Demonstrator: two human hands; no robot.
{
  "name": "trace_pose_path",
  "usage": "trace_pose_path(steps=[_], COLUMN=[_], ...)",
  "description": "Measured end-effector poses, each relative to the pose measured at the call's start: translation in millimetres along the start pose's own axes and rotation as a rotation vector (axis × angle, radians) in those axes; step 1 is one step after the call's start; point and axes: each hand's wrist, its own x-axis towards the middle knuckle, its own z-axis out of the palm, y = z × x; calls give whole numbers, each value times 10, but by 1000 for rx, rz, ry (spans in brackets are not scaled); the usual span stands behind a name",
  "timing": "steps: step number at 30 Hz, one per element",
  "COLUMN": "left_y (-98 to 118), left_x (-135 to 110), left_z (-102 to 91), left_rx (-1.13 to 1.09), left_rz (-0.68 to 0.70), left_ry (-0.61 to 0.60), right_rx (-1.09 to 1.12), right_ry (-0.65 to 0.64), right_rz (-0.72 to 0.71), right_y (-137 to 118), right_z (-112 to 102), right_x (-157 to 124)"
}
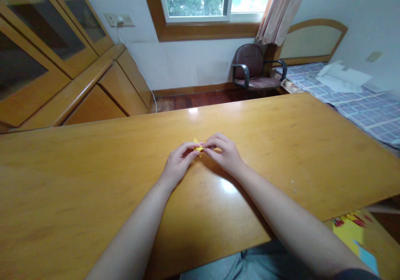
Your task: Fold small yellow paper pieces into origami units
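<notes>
A small folded piece of yellow paper (198,147) sits between my two hands above the middle of the wooden table (93,180). My left hand (178,163) pinches its left side with the fingertips closed. From the right, my right hand (224,151) pinches the same paper, fingers curled over it. Most of the paper is hidden by my fingers, with only a pointed corner showing.
A wooden cabinet (62,63) with glass doors stands at the left. Beyond the table are a dark office chair (253,69) under the window and a bed (359,101) with white sheets of paper at the right. Coloured paper (353,230) lies at the lower right.
</notes>
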Motion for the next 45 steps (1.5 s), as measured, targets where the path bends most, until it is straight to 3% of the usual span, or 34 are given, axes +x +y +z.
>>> trace_pose_path(steps=[11, 23, 45], left_y=[-18, 91, 74], left_x=[-10, -13, -28], left_z=[1, -7, -18], left_rx=[24, 239, 399], left_rz=[70, 141, 178], left_ry=[37, 57, 58], right_rx=[14, 32, -25], right_ry=[-3, -46, -84], right_rz=[5, 24, -1], right_y=[-20, -90, 30], right_z=[-8, -69, -31], right_x=[6, 15, -8])
